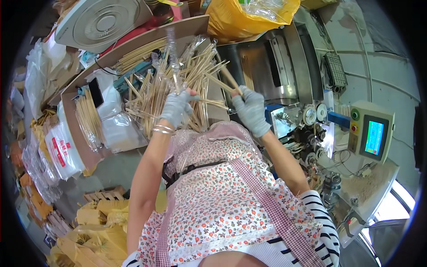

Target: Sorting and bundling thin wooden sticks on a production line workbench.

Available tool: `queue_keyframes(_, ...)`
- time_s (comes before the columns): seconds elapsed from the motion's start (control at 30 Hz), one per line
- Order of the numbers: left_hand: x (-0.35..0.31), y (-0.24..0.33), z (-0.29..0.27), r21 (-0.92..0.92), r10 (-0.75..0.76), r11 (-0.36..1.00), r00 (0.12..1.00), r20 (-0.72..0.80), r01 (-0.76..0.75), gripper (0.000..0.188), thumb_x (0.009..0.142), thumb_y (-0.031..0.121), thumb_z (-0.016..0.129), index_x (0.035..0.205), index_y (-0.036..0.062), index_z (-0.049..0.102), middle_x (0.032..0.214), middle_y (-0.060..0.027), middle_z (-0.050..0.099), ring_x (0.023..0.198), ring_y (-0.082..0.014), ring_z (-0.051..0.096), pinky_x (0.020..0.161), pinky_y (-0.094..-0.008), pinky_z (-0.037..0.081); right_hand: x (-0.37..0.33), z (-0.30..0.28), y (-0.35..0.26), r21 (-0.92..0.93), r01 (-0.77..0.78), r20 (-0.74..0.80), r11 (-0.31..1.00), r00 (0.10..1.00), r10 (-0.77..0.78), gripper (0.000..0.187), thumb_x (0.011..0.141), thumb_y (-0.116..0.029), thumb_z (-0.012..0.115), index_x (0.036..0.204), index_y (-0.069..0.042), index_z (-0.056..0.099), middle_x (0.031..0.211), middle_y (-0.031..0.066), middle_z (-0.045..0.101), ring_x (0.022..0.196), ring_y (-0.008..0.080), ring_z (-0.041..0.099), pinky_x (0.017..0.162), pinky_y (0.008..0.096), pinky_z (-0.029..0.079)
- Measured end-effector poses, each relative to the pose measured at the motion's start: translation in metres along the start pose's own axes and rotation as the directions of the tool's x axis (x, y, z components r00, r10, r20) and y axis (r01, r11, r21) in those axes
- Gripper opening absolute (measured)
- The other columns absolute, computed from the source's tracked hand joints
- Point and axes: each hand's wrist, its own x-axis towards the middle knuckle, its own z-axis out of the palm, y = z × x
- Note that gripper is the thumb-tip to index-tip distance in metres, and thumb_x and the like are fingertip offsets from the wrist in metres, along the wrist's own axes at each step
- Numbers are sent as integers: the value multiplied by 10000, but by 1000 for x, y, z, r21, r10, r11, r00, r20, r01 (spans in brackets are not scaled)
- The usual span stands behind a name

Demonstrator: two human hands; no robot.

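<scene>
My left hand (176, 109), in a pale grey glove, is closed on a clear plastic sleeve (172, 55) that stands up from the fingers; whether sticks are inside is blurred. Thin wooden chopsticks (213, 103) stick out rightward beside its fingertips. My right hand (252, 111), gloved too, grips a small bundle of chopsticks (230, 79) slanting up and to the left. Beyond both hands spreads a loose pile of chopsticks (147, 100), many in clear wrapping, lying at mixed angles in a large cardboard box (66, 95).
At the left of the box lie a neat chopstick bundle (86, 118), a black phone (95, 92) and plastic packs (122, 131). A steel machine (262, 62) with rollers stands to the right, near a control panel (371, 133). A yellow bag (249, 20) sits behind.
</scene>
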Motion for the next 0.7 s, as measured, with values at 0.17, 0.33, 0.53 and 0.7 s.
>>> queue_keyframes(0.17, 37, -35, 7, -169, -56, 983, 994, 96, 71, 191, 882, 182, 511, 778, 42, 590, 768, -105, 645, 625, -171, 609, 537, -266, 472, -26, 20, -30, -276, 391, 152, 878, 920, -362, 133, 717, -84, 623, 843, -46, 599, 752, 161, 586, 664, 356, 575, 560, 397, 465)
queue_keyframes(0.33, 71, -63, -40, 401, 164, 916, 917, -364, -4, 239, 825, 251, 592, 832, 16, 632, 726, -75, 638, 682, -198, 611, 616, -322, 463, -14, 72, 37, -173, 62, 136, 983, 990, -39, 163, 767, -187, 576, 856, -57, 619, 840, 189, 610, 776, 376, 584, 678, 430, 471)
queue_keyframes(0.53, 38, -96, -179, 434, 506, 862, 493, -708, -261, 368, 727, 353, 663, 845, 5, 651, 717, -80, 622, 635, -177, 544, 605, -334, 445, -24, 71, 78, -468, -108, 447, 877, 828, 340, 412, 758, -370, 576, 1039, -73, 625, 960, 239, 604, 924, 354, 580, 825, 432, 452)
queue_keyframes(0.7, 35, -151, -241, 80, 44, 996, 554, -831, 41, 409, 693, 388, 695, 849, 13, 652, 771, -115, 637, 694, -209, 576, 622, -341, 456, -33, 69, 76, -250, -147, 164, 957, 968, 191, 263, 846, -249, 552, 962, -28, 635, 787, 201, 622, 733, 333, 613, 656, 372, 468)
